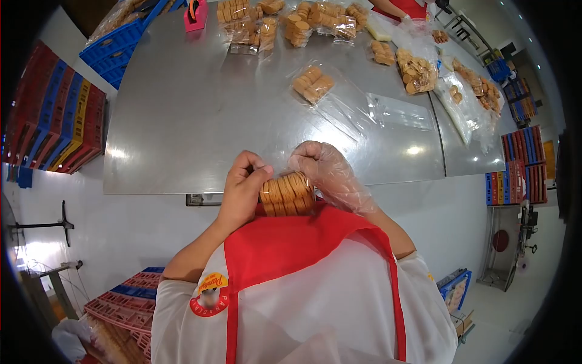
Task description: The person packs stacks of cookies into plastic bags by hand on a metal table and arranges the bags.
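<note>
Bag of biscuits (286, 195), clear, one: centre of the frame, in front of a red apron (291, 249). Left hand (245, 182), bare: thumb and fingers pinching the bag's upper left. Right hand (327, 173) (in a clear plastic glove): fingers closed on its upper right. Metal table (200, 109): beyond, across the upper half. Biscuit pack (313, 85), one: upper centre. Pink tape dispenser (194, 17): upper left. Stacked crates (54, 115), coloured: left edge.

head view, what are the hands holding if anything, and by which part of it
A clear bag of cookies: the left hand and the gloved right hand appear to pinch it by its far end, one at each side.
</note>
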The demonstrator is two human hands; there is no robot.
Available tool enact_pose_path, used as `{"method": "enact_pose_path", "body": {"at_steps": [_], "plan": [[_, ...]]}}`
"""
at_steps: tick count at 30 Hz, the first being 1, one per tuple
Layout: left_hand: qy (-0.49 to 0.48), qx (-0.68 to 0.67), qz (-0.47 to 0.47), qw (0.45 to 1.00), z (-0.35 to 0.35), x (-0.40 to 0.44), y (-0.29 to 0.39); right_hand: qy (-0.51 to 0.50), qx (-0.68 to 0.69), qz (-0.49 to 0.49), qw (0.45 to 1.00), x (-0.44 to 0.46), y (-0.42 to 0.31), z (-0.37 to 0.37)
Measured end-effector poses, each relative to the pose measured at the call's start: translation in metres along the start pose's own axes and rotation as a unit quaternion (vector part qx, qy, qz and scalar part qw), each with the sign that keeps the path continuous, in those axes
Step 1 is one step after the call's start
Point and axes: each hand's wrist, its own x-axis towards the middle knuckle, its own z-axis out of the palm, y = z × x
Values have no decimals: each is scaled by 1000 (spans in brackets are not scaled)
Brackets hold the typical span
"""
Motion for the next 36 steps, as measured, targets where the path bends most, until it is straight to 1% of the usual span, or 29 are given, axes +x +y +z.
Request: {"method": "enact_pose_path", "body": {"at_steps": [3,6,9,12,15,17,18,19,20,21,24,27,30,32,33,34,36], "plan": [[60,-31,43,997,18,-1,6,12,47,-11,999,-1,0,1],[66,-81,-15,994,18,1,9,41,115,24,992,-12,-20,8],[12,-64,-76,995,11,4,9,32,11,79,996,-10,-18,-6],[-21,1,-168,985,14,6,18,54,-32,132,989,-16,-31,-9],[-61,66,-165,982,9,6,22,30,7,139,990,-19,-24,-20],[-69,89,-147,983,14,4,28,2,-74,50,996,-22,-11,-32],[-73,101,-139,982,16,4,31,-1,-74,41,996,-24,-9,-32],[-109,187,-80,973,15,5,31,-4,-74,32,997,-26,-6,-33],[-144,271,-20,952,13,6,30,4,-33,58,998,-30,-7,-32],[-177,350,41,919,14,7,31,12,7,83,996,-32,-7,-32],[-206,468,41,858,26,6,38,5,24,118,993,-34,-3,-37],[-178,498,9,848,29,9,35,-6,110,120,987,-34,4,-40],[-235,435,-63,867,38,24,38,32,135,105,985,-36,10,-45],[-216,271,-109,932,32,33,8,-26,164,39,985,-30,28,-68],[-202,184,-133,953,43,34,7,-47,203,3,978,-32,27,-74],[-204,109,-168,958,53,36,9,-71,243,-30,967,-34,23,-79],[-203,-40,-232,950,83,44,18,-105,372,-106,916,-40,11,-84]]}}
